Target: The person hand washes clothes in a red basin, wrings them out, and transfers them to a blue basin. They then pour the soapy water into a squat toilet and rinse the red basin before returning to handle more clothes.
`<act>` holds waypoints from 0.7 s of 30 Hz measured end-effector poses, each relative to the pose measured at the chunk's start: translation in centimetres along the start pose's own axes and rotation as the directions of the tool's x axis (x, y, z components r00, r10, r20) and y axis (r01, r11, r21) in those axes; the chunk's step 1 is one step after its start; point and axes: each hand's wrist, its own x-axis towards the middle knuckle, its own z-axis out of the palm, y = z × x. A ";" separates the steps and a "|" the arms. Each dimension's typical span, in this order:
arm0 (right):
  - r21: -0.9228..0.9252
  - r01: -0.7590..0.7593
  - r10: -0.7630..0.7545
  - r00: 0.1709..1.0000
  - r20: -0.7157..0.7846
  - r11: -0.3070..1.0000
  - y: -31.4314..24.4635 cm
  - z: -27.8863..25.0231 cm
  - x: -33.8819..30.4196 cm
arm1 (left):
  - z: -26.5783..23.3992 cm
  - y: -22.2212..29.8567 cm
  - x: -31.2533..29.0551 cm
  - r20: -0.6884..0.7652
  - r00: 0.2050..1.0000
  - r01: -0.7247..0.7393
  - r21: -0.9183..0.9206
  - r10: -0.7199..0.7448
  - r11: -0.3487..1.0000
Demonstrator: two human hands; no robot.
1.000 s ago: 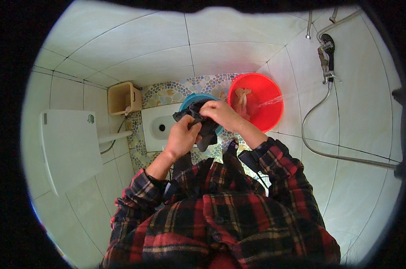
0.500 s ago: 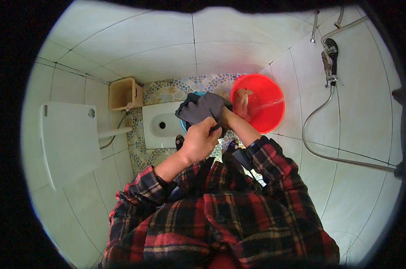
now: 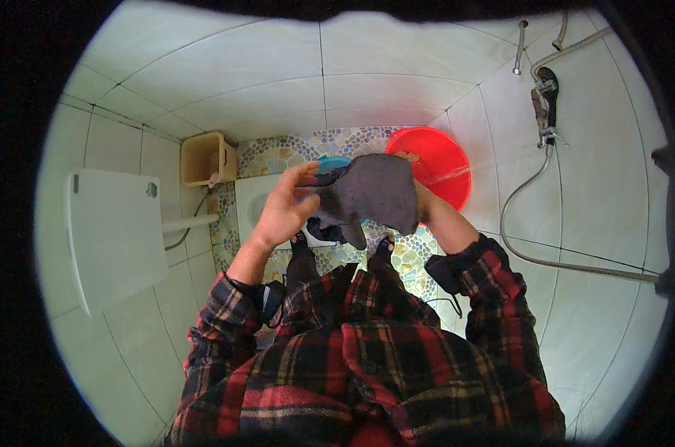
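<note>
A dark grey cloth garment point(image 3: 378, 190) hangs bunched in front of me, above a blue basin point(image 3: 334, 162) that it mostly covers. My right hand point(image 3: 425, 203) supports the garment from its right side; the fingers are hidden under the fabric. At the garment's left edge is my left hand point(image 3: 281, 205), thumb and fingers apart, the fingertips close to the fabric. A darker fold of cloth droops below the main bundle. Just behind my right hand stands a red bucket point(image 3: 445, 175) with water running into it and a pale beige cloth point(image 3: 407, 156) at its left side.
A squat toilet point(image 3: 249, 190) lies left of the basin on the pebble-patterned floor point(image 3: 255, 153). A beige bin point(image 3: 203, 160) stands in the far left corner. The white cistern point(image 3: 118, 235) hangs on the left wall. A shower head and hose point(image 3: 527, 182) run along the right wall.
The garment has come up and spread to the right, uncovering less of the bucket's cloth. My left hand has moved left, its fingers opening; my right hand has shifted right.
</note>
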 end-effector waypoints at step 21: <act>0.320 0.008 0.097 0.946 -0.310 0.947 -14.2 -10.5 -5.4 | -1.2 -8.1 0.3 0.095 0.980 0.105 0.491 -0.174 0.865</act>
